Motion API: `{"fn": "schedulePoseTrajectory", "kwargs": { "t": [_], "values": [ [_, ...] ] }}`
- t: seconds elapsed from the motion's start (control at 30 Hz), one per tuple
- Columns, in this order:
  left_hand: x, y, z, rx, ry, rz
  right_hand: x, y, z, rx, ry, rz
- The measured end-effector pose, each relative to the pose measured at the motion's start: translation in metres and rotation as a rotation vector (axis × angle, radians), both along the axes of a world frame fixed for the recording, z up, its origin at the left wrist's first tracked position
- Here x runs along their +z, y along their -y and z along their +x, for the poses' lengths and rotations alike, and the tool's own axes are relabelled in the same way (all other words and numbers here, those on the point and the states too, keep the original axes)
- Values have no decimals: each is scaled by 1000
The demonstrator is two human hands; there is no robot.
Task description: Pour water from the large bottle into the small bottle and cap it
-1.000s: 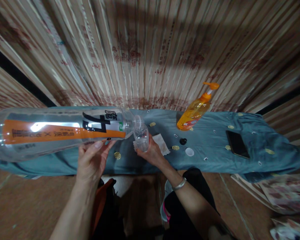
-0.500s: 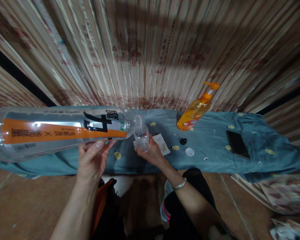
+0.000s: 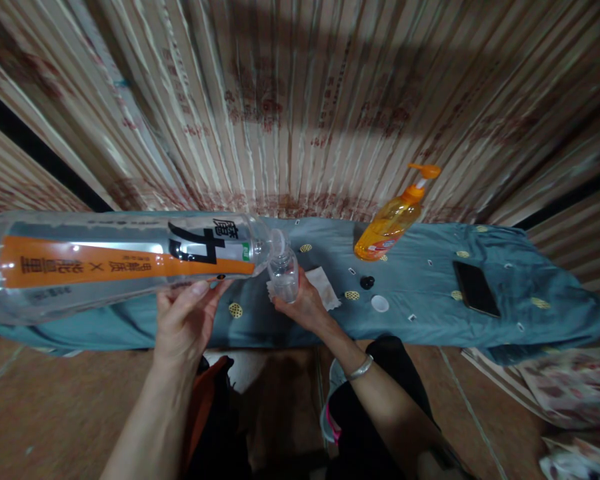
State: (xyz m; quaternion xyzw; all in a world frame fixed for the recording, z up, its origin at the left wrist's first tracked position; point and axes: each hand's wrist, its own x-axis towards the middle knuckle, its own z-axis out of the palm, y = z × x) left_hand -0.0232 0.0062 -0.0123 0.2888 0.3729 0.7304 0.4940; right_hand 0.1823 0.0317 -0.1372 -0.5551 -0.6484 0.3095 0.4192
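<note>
My left hand (image 3: 187, 317) grips a large clear plastic bottle (image 3: 130, 257) with an orange and silver label from below. The bottle lies almost level, its uncapped neck pointing right. Its mouth is at the opening of a small clear bottle (image 3: 284, 280), which my right hand (image 3: 305, 303) holds with fingers wrapped round its side. Clear liquid seems to stand in the small bottle's lower part. Behind my right hand, a piece of white tissue (image 3: 324, 288) lies on the cloth. Whether the two rims touch, I cannot tell.
A teal cloth (image 3: 420, 267) covers the narrow table. On it stand an orange pump bottle (image 3: 385, 227), a small black cap (image 3: 367, 283), a white round cap (image 3: 379, 304) and a dark phone (image 3: 476, 288). A patterned curtain (image 3: 300, 100) hangs right behind.
The large bottle has shifted very slightly, its neck a touch lower. Both hands keep their grip and place, and the other things lie as before.
</note>
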Motion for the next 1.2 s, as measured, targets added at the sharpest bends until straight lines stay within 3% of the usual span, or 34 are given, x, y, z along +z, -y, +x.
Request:
{"fn": "schedulePoseTrajectory", "kwargs": {
  "t": [0.77, 0.93, 1.2],
  "values": [
    [10, -8, 13, -59, 23, -1, 2, 0, 0, 0, -18, -12],
    [5, -1, 3, -19, 7, 6, 4, 0, 1, 9, -22, -27],
    [15, 0, 11, 38, 32, -46, 6, 1, -1, -2, -27, -28]
  ]
}}
